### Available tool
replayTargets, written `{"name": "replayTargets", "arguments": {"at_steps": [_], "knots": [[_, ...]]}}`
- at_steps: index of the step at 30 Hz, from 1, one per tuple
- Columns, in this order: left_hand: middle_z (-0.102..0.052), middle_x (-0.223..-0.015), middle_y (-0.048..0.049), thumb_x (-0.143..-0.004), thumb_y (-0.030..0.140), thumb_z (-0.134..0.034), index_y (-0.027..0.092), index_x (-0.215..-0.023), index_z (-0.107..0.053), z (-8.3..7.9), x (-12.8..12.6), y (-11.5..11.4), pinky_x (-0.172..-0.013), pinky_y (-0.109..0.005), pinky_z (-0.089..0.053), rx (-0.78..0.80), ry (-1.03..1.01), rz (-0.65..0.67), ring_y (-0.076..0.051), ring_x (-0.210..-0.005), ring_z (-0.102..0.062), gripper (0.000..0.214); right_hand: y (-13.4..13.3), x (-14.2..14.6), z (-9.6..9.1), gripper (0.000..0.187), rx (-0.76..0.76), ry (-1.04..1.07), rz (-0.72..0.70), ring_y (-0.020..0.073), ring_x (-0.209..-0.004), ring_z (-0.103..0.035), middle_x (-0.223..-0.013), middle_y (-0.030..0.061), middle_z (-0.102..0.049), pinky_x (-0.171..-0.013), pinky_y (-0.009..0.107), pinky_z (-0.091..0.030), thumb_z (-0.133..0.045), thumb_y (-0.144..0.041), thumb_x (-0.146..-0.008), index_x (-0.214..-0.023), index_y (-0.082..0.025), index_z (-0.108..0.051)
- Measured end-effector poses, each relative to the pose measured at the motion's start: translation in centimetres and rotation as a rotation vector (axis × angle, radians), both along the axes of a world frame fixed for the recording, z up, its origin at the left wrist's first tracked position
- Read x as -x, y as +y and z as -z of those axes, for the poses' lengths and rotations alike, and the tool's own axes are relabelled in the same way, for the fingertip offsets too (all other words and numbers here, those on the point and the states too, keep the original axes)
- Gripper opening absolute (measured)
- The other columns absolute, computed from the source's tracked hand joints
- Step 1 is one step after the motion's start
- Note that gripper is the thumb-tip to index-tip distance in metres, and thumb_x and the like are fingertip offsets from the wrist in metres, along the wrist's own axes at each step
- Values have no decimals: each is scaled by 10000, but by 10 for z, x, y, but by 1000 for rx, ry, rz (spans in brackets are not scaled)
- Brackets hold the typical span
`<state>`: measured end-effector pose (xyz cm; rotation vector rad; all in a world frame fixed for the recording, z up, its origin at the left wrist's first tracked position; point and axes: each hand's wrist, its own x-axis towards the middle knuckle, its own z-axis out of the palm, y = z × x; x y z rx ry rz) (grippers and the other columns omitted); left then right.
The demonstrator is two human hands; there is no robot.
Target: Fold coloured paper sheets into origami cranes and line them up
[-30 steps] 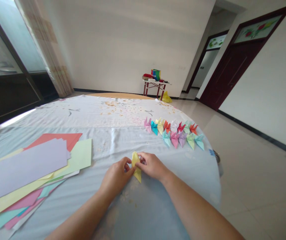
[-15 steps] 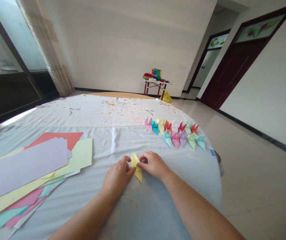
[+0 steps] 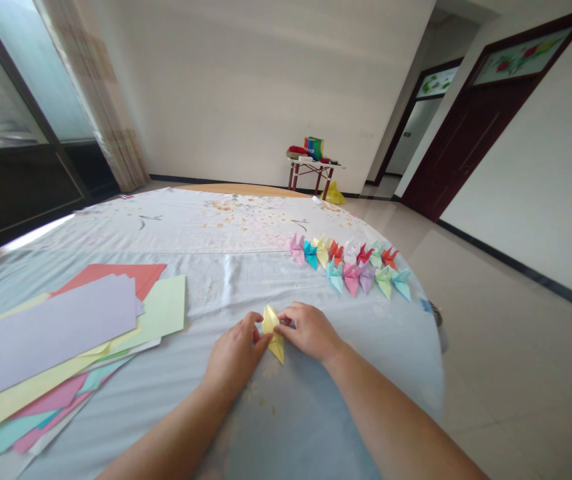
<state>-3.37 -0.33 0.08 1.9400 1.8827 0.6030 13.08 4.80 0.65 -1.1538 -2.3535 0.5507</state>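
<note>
A folded piece of yellow paper [image 3: 273,340], a narrow diamond in shape, lies on the tablecloth between my hands. My left hand [image 3: 236,350] pinches its left edge between thumb and fingers. From the other side, my right hand [image 3: 310,331] grips the right edge, its thumb over the middle of the paper. Beyond my right hand stand two rows of folded paper cranes, among them a pink crane [image 3: 351,279], a light blue crane [image 3: 401,285] and a purple crane [image 3: 367,277].
Left of my hands lies a spread pile of coloured paper sheets, a lilac sheet [image 3: 61,333] on top and a light green sheet [image 3: 169,310] beside it. A floral cloth [image 3: 176,227] covers the round table. A small side table [image 3: 311,164] stands by the far wall.
</note>
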Motion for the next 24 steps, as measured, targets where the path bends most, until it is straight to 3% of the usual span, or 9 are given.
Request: {"name": "replayTargets", "arguments": {"at_steps": [13,20,24], "knots": [[-599,-843,14,-780,333,-477,255,-1030,-499,1,0,-2,-609,-223,-380,-47,-75,-21,-131,-673,-567,263,12,-8,9,62,232,267,-119,75,-588,-457,-672,-23,-547,-553,177,-364,-615,-162,-690,-746,-155,-643],[-575,-915,-13,-797,259,-447,246,-891,-643,2,4,-3,-630,-219,-396,-88,-73,136,-115,-660,-555,217,13,-16,7,57,269,259,-303,95,-677,-520,-756,4,-602,-639,196,-405,-611,-119,-681,-720,-143,-645],[-583,-909,-21,-823,266,-414,254,-915,-647,0,8,-3,-644,-220,-402,-92,-36,215,-130,-709,-571,251,13,-17,6,112,244,220,-296,86,-639,-504,-758,-2,-578,-602,186,-405,-621,-139,-685,-793,-146,-647]]}}
